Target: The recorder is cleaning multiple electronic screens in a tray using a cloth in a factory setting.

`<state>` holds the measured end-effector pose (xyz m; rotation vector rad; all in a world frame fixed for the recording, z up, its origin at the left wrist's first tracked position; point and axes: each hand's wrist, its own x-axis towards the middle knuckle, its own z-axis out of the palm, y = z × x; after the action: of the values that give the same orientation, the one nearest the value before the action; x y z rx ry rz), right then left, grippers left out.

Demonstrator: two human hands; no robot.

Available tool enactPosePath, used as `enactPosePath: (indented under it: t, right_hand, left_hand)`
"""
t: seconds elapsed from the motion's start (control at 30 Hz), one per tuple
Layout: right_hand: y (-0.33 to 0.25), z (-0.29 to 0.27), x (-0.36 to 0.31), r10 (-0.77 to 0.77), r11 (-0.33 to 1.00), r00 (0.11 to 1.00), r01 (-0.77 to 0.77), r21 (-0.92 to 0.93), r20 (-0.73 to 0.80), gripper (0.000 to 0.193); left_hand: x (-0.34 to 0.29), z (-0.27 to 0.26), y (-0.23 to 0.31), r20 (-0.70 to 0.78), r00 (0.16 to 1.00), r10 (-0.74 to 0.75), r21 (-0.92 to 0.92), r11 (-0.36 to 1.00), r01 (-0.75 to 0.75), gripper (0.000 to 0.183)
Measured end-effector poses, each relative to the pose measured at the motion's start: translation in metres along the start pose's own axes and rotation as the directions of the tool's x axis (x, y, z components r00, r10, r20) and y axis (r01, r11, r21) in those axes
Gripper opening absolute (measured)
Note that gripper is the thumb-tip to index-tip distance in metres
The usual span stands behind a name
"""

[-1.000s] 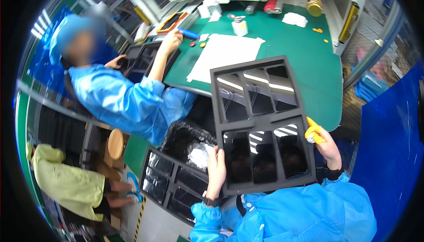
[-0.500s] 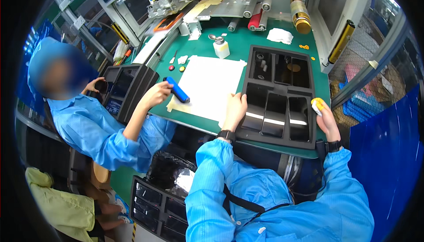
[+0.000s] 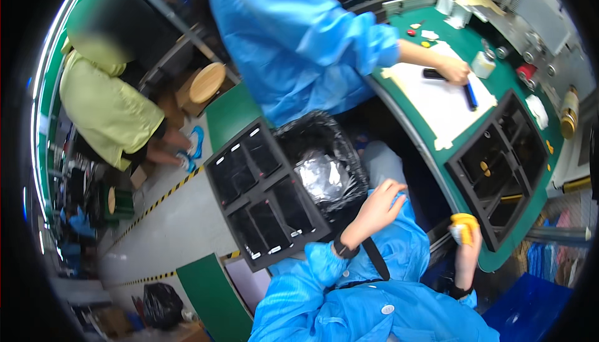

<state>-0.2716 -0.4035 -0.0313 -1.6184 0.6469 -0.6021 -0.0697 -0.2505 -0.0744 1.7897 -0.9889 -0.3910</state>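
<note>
My left hand is raised over my lap, its fingers apart with nothing in them. It is nearest to a bin lined with a black bag, with clear film inside. My right hand is closed by the green table's edge, yellow covers on its fingertips. Between them shows a small white piece, perhaps a folded wipe; its kind is unclear. Ahead of that hand lies a black tray with dark glossy panels. To my left is another black tray holding several dark panels.
A co-worker's hand holds a blue and black tool over a white sheet. A white bottle and white cloth sit on the green table. Another person in yellow-green stands at far left.
My view has swung left, bringing the bin and left tray into the middle. My left hand has left the table tray and moved toward the bin. The co-worker's tool is now lower over the sheet.
</note>
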Motion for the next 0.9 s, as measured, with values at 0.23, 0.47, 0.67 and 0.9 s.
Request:
enactPosePath:
  t: [0.23, 0.47, 0.67, 0.9]
  right_hand:
    - [0.009, 0.174, 0.01, -0.007, 0.991, 0.687, -0.093, 0.096, 0.727, 0.018]
    - [0.049, 0.294, 0.031, 0.224, 0.72, 0.417, -0.68, 0.139, 0.881, 0.021]
    - [0.034, 0.368, 0.061, -0.02, 1.0, 0.383, -0.004, 0.023, 0.924, 0.019]
    - [0.049, 0.386, 0.062, -0.289, 0.231, 0.37, 0.922, -0.311, 0.883, 0.015]
  left_hand:
    - [-0.137, -0.069, 0.013, -0.343, 0.911, -0.227, -0.046, 0.973, 0.225, 0.019]
    - [-0.214, -0.13, -0.028, -0.699, 0.596, -0.396, 0.062, 0.796, 0.602, 0.016]
    - [-0.204, -0.183, -0.114, -0.673, 0.697, -0.247, 0.391, 0.681, 0.62, 0.021]
    - [-0.183, -0.21, -0.144, -0.494, 0.858, -0.14, 0.6, 0.659, 0.454, 0.023]
